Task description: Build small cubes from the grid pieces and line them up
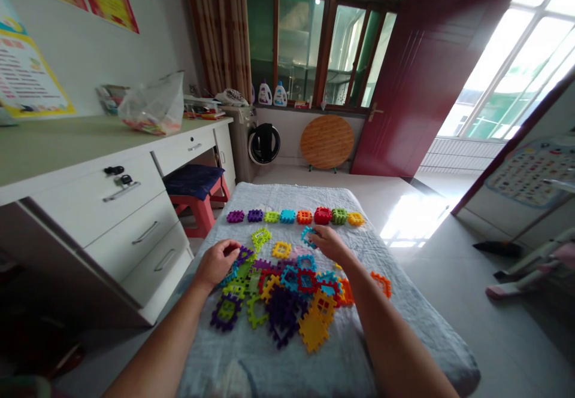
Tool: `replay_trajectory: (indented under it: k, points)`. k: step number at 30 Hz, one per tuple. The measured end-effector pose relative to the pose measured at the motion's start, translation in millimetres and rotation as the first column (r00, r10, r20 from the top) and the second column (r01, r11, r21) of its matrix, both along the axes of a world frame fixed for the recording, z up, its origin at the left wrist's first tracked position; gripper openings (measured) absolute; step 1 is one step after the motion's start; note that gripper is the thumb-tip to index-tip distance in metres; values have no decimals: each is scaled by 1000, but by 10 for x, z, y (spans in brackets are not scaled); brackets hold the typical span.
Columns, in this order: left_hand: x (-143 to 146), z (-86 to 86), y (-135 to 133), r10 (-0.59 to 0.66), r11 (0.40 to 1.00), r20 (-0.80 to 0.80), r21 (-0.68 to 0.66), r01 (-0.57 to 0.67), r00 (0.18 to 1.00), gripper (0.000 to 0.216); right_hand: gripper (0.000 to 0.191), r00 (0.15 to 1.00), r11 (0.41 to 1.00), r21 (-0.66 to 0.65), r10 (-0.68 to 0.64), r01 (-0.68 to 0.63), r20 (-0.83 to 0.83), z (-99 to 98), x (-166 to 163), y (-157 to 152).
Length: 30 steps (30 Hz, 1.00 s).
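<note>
My right hand [330, 241] pinches a light blue notched plastic building piece [308, 237] just in front of a row of stacked pieces. My left hand [218, 261] is at the left side of a loose heap, its fingers curled together beside a purple piece [245, 255]; what they hold, if anything, is hidden. The heap includes a dark purple piece [284, 317], a yellow piece [314, 329] and a red frame [307, 280]. Apart from it lie a lime green piece [261, 238] and a yellow window piece [282, 249].
Colour-sorted stacks, among them a red stack [322, 215], line the far part of the cloth-covered surface [404, 338]. An orange piece [381, 284] lies at the right. Left stand a white desk [121, 206] and a red stool [202, 213].
</note>
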<state>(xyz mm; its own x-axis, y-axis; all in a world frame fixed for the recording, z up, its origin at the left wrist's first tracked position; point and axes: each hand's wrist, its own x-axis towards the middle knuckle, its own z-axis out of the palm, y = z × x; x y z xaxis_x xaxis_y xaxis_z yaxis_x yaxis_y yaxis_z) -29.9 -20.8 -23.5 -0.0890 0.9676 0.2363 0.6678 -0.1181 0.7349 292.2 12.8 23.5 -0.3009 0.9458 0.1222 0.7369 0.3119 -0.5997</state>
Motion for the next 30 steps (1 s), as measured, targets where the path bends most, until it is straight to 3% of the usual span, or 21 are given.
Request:
replay_trajectory:
  k: [5, 8, 11, 13, 15, 17, 19, 24, 30]
  points:
    - [-6, -10, 3, 4, 1000, -12, 16, -3, 1000, 27, 21, 987, 994, 39, -109, 105, 116, -162, 65, -37]
    - [-6, -8, -1, 11, 999, -14, 36, -11, 1000, 27, 31, 955, 973, 146, -210, 182, 210, -185, 74, -65]
    - [-4, 1, -8, 9, 999, -11, 38, -8, 1000, 27, 37, 933, 935, 258, -298, 243, 200, -133, 108, -87]
    - [-4, 6, -11, 4, 1000, -10, 29, -4, 1000, 27, 34, 962, 950, 250, -226, 184, 151, -93, 123, -109]
    - [-4, 7, -11, 2, 1000, -14, 23, -2, 1000, 27, 27, 990, 983, 181, -41, 17, 132, -70, 112, -141]
    - [-6, 3, -9, 1, 1000, -18, 20, 0, 1000, 27, 24, 977, 981, 112, 139, -158, 163, -65, 74, -179]
    - [-9, -7, -6, 5, 1000, -20, 22, -4, 1000, 26, 26, 947, 966, 71, 228, -250, 227, -67, 23, -211]
    - [-9, -27, 0, 3, 999, -9, 35, -3, 1000, 25, 26, 931, 970, 24, 223, -240, 289, -73, -35, -243]
    - [-22, -35, 0, 0, 1000, -11, 29, 1, 1000, 26, 18, 978, 980, 32, 195, -198, 74, -121, 36, -208]
